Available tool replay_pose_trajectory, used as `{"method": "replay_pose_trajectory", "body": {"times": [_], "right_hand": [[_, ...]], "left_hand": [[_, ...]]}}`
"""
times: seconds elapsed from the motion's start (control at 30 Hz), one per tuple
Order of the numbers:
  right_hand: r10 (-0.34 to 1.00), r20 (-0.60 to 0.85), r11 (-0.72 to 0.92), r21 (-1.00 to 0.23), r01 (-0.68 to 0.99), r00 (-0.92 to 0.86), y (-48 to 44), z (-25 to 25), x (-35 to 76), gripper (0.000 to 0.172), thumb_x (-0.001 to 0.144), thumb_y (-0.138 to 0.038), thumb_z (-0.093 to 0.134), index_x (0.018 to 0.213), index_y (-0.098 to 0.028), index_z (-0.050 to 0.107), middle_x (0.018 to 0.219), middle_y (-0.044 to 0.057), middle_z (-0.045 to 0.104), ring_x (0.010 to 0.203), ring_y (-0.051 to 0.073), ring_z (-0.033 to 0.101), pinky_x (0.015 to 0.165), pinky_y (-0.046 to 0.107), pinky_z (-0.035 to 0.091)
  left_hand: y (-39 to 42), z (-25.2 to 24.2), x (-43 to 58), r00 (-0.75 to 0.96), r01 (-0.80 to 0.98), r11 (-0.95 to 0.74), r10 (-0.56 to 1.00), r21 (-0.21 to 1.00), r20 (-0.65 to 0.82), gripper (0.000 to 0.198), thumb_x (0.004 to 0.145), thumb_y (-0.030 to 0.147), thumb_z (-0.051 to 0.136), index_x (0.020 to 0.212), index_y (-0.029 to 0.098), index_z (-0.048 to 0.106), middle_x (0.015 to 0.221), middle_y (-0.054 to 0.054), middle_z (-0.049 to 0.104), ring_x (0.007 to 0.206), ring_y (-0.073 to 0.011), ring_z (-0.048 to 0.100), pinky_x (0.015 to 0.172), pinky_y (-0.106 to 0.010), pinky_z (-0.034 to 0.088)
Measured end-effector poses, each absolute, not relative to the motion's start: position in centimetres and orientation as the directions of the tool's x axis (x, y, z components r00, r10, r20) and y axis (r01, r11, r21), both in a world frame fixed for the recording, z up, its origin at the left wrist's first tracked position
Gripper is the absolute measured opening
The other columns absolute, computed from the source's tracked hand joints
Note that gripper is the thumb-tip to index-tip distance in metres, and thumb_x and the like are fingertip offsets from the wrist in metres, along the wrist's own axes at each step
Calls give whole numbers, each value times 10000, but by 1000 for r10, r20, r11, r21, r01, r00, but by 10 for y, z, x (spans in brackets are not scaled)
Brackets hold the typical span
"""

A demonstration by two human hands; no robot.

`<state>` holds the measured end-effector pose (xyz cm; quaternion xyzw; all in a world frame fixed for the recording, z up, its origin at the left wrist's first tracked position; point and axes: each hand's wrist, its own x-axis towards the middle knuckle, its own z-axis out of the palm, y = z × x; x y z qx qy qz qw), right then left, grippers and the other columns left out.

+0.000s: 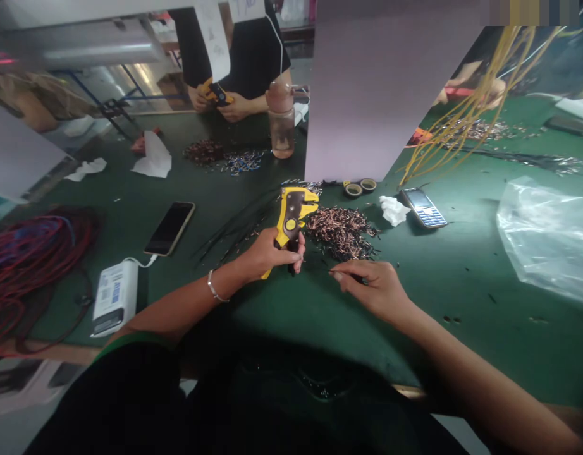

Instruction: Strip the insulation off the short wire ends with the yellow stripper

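My left hand [267, 253] is wrapped round the handles of a yellow and black wire stripper [291, 218], its jaws pointing up and to the right. Just right of the tool lies a pile of short wire pieces [341, 230] with bare copper ends. In front of that pile, my right hand [374, 284] pinches a short dark piece of wire [330, 272] between thumb and forefinger. Long black wires [239, 221] lie on the green table [272, 316] behind my left hand. The wire in my right hand is apart from the stripper's jaws.
At left are a phone [171, 227], a white power bank [115, 297] and coiled red wires [35, 265]. Tape rolls [353, 189], crumpled tissue [393, 210], a keypad phone [423, 207] and a plastic bag [547, 234] lie right. Across the table, a person holds another stripper [218, 93] near a bottle [281, 123].
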<state>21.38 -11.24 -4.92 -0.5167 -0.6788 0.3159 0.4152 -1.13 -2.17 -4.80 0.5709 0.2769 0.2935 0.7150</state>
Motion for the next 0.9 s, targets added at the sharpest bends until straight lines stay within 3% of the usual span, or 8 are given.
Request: {"method": "replay_pose_trajectory", "body": {"times": [0.17, 0.3, 0.57, 0.9], "right_hand": [[986, 163, 142, -918, 370, 27, -109, -48, 221, 174, 781, -293, 668, 743, -208, 815, 494, -14, 640, 409, 110, 516, 420, 254, 422], [975, 133, 77, -954, 291, 176, -106, -46, 225, 169, 755, -318, 695, 729, -193, 806, 423, -35, 556, 389, 104, 478, 390, 244, 387], [915, 299, 161, -886, 434, 271, -112, -45, 224, 146, 780, -296, 688, 758, -226, 815, 515, -19, 659, 453, 128, 569, 486, 274, 472], [905, 387, 224, -785, 577, 175, -117, -37, 217, 219, 821, -261, 607, 693, -215, 779, 577, -4, 723, 477, 124, 608, 486, 246, 468]], "left_hand": [[-19, -48, -13, 674, -42, 141, 735, 989, -77, 254, 698, 159, 752, 887, 139, 583, 756, 15, 612, 581, -110, 626, 595, -290, 554], [-16, -49, -14, 671, -93, 185, 737, 978, -75, 275, 705, 173, 765, 918, 134, 595, 782, -6, 640, 613, -132, 647, 625, -319, 571], [-15, -51, -15, 742, -174, 317, 665, 933, -88, 384, 651, 168, 798, 989, 131, 620, 886, -79, 722, 680, -183, 677, 701, -398, 587], [-32, -46, -11, 837, -94, 406, 527, 909, -149, 350, 692, 151, 785, 1017, 145, 652, 842, -47, 695, 712, -181, 683, 716, -358, 575]]}}
